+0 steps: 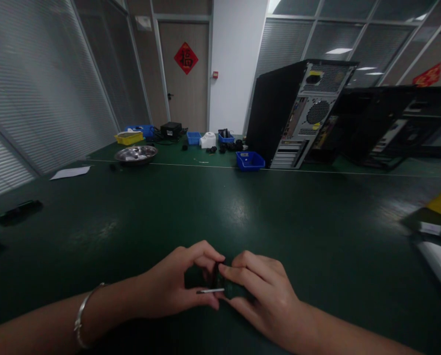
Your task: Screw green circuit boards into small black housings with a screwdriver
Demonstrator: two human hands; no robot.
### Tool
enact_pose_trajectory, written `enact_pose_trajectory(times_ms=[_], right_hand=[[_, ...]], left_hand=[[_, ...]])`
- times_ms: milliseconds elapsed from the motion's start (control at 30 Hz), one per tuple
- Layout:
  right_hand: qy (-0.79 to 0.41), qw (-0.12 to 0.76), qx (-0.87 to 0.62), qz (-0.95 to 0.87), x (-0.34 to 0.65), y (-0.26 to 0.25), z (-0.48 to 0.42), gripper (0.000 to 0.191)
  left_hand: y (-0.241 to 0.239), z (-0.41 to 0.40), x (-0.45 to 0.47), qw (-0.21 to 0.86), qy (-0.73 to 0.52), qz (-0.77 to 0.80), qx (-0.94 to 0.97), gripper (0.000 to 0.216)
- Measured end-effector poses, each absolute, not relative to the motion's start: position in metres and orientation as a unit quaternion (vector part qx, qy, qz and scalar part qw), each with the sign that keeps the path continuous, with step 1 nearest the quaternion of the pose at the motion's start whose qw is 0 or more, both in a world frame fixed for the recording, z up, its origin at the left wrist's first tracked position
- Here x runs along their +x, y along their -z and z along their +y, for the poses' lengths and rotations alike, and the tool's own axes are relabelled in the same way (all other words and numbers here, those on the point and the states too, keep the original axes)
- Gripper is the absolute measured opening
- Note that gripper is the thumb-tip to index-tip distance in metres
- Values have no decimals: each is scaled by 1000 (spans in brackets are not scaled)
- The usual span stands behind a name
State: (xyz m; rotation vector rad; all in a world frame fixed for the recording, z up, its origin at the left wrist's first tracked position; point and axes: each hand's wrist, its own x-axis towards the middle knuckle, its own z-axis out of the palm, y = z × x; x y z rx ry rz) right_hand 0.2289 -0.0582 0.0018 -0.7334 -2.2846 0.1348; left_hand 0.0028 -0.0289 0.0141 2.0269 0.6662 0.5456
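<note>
Low in the head view, my left hand and my right hand meet over the green tabletop. Between their fingertips is a small dark part, too dim and too covered to name. Thumb and fingers of the left hand pinch it from the left. From the other side, the right hand's fingers and thumb close on it. A thin silver strip lies level across its near side, by the left thumb. The fingers hide most of the part.
A blue tray stands beside a black computer tower at the back. Further left are a metal bowl and a yellow bin. A dark object lies at the left, a white-topped item at the right.
</note>
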Motion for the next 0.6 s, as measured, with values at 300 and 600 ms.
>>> enact_pose_trajectory(times_ms=[300, 600], right_hand=[[-21, 344, -291, -892, 228, -1, -59, 23], [-76, 345, -322, -878, 231, 4, -51, 46]], left_hand=[[-13, -28, 5, 563, -226, 275, 746, 23], [-11, -7, 0, 624, -362, 339, 604, 38]])
